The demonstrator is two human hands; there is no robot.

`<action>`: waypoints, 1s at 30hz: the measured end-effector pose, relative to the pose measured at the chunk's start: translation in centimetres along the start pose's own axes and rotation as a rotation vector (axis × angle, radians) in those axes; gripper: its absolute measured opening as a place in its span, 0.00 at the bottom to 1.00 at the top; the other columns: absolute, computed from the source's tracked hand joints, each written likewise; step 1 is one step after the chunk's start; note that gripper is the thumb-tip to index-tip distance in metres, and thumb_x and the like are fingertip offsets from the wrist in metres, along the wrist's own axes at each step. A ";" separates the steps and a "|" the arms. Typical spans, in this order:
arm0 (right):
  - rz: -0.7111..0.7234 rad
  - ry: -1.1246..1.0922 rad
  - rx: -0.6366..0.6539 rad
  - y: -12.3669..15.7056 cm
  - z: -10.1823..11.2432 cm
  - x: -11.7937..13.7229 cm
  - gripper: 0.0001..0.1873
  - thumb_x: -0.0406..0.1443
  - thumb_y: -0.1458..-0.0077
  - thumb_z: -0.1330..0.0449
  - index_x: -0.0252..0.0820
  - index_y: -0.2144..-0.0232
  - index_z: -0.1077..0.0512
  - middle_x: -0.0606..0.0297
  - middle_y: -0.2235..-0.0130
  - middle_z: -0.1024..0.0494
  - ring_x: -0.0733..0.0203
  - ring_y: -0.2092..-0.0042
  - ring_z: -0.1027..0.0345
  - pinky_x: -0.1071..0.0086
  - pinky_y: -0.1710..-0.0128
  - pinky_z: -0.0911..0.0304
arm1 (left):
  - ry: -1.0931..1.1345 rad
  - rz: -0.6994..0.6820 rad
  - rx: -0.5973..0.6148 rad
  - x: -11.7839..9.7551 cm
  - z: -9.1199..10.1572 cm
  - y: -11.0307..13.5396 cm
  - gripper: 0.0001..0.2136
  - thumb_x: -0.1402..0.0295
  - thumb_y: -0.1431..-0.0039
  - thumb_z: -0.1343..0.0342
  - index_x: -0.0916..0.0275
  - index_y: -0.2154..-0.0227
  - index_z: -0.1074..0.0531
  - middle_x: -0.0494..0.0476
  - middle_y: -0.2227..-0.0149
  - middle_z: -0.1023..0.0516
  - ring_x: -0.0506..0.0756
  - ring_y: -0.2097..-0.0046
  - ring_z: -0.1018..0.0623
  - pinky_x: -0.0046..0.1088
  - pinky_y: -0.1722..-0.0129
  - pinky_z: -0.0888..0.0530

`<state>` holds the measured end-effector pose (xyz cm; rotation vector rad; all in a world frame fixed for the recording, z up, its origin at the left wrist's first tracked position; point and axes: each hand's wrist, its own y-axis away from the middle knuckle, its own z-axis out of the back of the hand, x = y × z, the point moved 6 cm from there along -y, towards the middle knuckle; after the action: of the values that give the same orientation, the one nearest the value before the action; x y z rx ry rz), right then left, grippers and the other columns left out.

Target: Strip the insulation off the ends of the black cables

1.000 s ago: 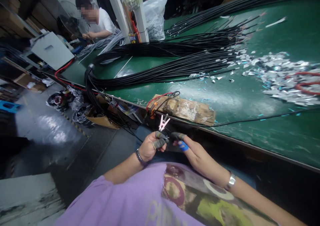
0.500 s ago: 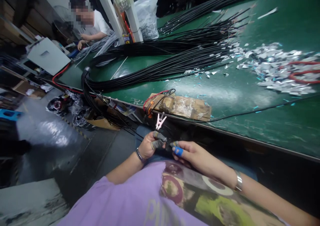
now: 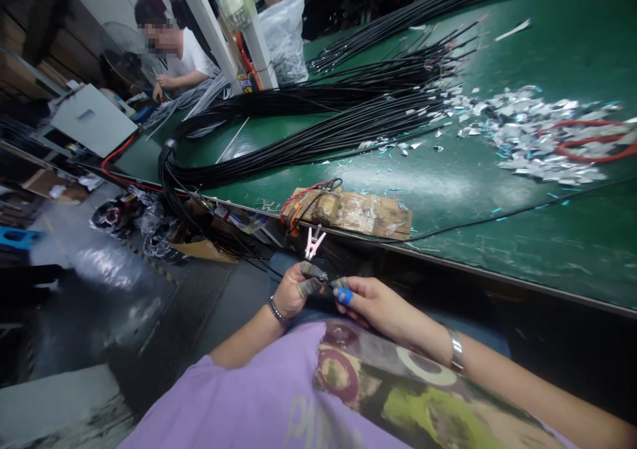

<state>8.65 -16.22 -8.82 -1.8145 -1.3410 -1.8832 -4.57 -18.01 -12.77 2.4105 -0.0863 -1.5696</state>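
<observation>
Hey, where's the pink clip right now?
In the head view, the pink clip is near the middle, by the near edge of the green table, below the wooden block's left half and just above the left hand.

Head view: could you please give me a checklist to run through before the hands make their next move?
1. Left hand pinching the dark strand: ok.
2. Right hand with a firm grip on the strand: cannot tell, too small and dark.
3. Blue wrap on the right thumb: ok, in place.
4. Pink clip holding something securely: cannot tell.
5. Wooden block resting on the green bench: ok, along its near edge.
6. Bench free of foil scraps: not ok, a pile lies there.
</observation>
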 end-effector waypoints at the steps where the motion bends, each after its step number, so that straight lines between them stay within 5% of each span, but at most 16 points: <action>1: 0.002 0.006 0.003 0.0 0.0 0.0 0.25 0.56 0.62 0.37 0.40 0.81 0.35 0.73 0.83 0.39 0.72 0.80 0.52 0.73 0.80 0.55 | 0.000 0.002 -0.005 0.0 0.0 0.0 0.21 0.56 0.69 0.29 0.66 0.77 0.29 0.49 0.81 0.26 0.46 0.78 0.29 0.23 0.74 0.32; 30: 0.040 -0.066 0.028 -0.3 -0.4 -0.1 0.22 0.52 0.61 0.36 0.41 0.83 0.35 0.74 0.84 0.39 0.72 0.81 0.54 0.74 0.82 0.56 | -0.022 -0.007 0.024 -0.2 -0.4 0.1 0.21 0.55 0.68 0.30 0.65 0.78 0.30 0.48 0.82 0.28 0.46 0.79 0.30 0.23 0.76 0.34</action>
<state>8.21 -16.36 -9.03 -1.8912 -1.3348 -1.7905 -4.28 -18.00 -12.38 2.4148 -0.1023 -1.6072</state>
